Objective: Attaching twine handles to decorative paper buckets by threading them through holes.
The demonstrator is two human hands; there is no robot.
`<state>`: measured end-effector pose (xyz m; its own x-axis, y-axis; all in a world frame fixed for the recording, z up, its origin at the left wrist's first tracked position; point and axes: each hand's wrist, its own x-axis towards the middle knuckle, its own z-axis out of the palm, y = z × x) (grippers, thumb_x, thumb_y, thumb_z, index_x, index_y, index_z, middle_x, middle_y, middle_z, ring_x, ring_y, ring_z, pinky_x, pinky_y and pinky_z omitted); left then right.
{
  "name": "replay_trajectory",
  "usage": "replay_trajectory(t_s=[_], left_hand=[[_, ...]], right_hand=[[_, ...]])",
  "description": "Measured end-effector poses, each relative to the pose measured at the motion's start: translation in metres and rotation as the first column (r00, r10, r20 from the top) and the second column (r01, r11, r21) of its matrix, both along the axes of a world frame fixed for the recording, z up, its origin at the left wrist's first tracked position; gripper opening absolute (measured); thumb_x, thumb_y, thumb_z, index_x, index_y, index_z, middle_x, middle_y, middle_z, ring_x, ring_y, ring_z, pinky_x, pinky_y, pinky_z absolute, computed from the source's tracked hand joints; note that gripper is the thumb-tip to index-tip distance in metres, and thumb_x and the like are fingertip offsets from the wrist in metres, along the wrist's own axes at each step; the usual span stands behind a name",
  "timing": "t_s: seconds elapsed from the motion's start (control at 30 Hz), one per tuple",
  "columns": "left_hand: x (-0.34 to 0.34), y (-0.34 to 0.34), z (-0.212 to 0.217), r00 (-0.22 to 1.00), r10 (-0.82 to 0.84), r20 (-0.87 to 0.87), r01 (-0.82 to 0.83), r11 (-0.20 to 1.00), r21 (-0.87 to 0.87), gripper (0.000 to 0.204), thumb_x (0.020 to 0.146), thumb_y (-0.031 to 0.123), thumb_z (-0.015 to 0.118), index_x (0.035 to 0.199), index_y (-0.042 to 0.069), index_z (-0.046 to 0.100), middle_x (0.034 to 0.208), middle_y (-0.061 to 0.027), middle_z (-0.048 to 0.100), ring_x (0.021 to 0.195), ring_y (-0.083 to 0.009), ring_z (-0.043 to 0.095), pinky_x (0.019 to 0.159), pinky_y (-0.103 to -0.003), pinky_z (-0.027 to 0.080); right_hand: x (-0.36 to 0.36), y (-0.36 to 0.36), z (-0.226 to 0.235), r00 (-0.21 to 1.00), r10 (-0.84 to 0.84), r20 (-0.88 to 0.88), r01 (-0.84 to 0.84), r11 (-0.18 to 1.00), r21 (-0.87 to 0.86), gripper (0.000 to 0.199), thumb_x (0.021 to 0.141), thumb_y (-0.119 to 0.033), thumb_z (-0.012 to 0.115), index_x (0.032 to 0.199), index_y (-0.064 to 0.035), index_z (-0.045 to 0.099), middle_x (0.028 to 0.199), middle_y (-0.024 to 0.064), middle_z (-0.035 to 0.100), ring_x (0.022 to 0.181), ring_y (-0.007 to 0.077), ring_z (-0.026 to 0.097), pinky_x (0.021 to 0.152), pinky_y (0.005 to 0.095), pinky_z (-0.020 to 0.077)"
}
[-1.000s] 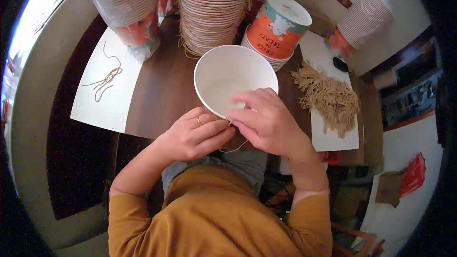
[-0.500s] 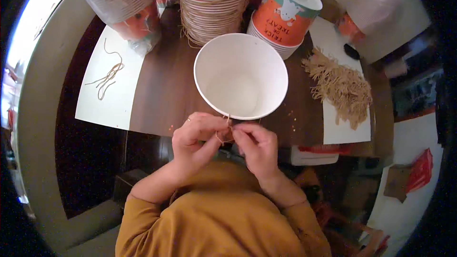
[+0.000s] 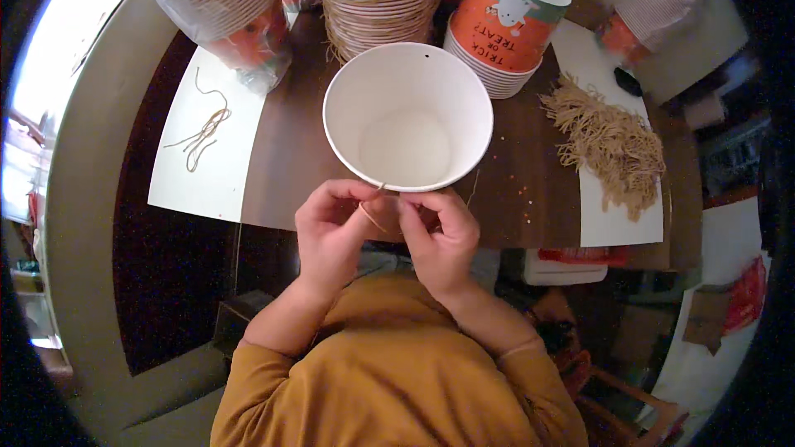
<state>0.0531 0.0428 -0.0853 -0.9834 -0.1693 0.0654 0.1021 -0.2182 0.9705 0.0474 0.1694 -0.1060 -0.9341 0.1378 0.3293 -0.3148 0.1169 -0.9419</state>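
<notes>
A white-lined paper bucket [image 3: 406,145] stands in front of me with its mouth facing up. A small dark hole shows in its far wall, just under the rim. At the near rim a thin tan string [image 3: 371,219] hangs in a small loop, a short bit of it showing over the edge. My left hand [image 3: 327,223] is closed in a pinch on this string, close against the rim. Beside it my right hand [image 3: 443,236] also pinches, thumb against forefinger, on what looks like the same string; its fingertips partly hide it.
A tall stack of buckets with strings [image 3: 377,0] rises behind, with upside-down orange buckets [image 3: 505,33] right of it. Plastic-wrapped buckets [image 3: 215,0] stand at left. Loose strings [image 3: 203,132] lie on white paper at left; a string heap [image 3: 609,149] lies at right on the brown table [image 3: 290,149].
The view has shifted a little. My hands have drawn closer to the bucket's near rim. The string, bunched between both hands before, now shows as a wider loop by my left thumb.
</notes>
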Motion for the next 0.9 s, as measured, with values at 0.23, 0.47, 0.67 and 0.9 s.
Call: replay_trajectory(t_s=[0.23,0.47,0.67,0.9], left_hand=[[-0.007,0.000,0.002,0.954,-0.173,0.246,0.008,0.832,0.555,0.009,0.083,0.001,0.061,0.089,0.003,0.055,0.082,-0.0071,0.062,0.069,-0.0133,0.059,0.063,-0.024,0.049],[-0.009,-0.009,0.004,0.961,-0.177,0.214,0.031,0.834,0.551,0.008,0.083,0.000,0.061,0.087,0.003,0.055,0.082,-0.0071,0.062,0.068,-0.0132,0.059,0.061,-0.024,0.049],[-0.009,-0.009,0.001,0.979,-0.119,0.164,0.022,0.866,0.500,0.010,0.082,-0.002,0.062,0.087,0.002,0.055,0.082,-0.0079,0.063,0.069,-0.0137,0.061,0.061,-0.024,0.050],[-0.005,-0.008,-0.002,0.999,0.039,-0.013,-0.036,0.984,0.172,0.009,0.080,-0.004,0.060,0.088,-0.001,0.057,0.084,-0.0089,0.064,0.073,-0.0161,0.063,0.066,-0.025,0.051]], right_hand=[[-0.019,-0.002,-0.003,0.923,0.005,-0.384,0.169,0.892,0.419,0.016,0.076,-0.004,0.065,0.092,-0.0040,0.064,0.087,0.0118,0.062,0.074,0.0311,0.061,0.066,0.0370,0.0505],[-0.019,-0.009,0.014,0.974,0.179,-0.141,-0.164,0.980,0.113,0.014,0.082,-0.006,0.061,0.094,-0.0008,0.064,0.090,0.0133,0.063,0.080,0.0282,0.063,0.072,0.0332,0.0504],[-0.017,-0.016,0.014,0.890,0.388,0.240,-0.218,0.825,-0.522,0.015,0.085,-0.011,0.062,0.094,-0.0007,0.067,0.092,0.0075,0.067,0.081,0.0162,0.063,0.075,0.0284,0.0498],[-0.018,-0.018,0.003,0.782,0.575,0.240,-0.151,0.549,-0.822,0.017,0.085,-0.013,0.058,0.096,-0.0033,0.066,0.091,0.0061,0.067,0.081,0.0144,0.062,0.076,0.0271,0.0494]])
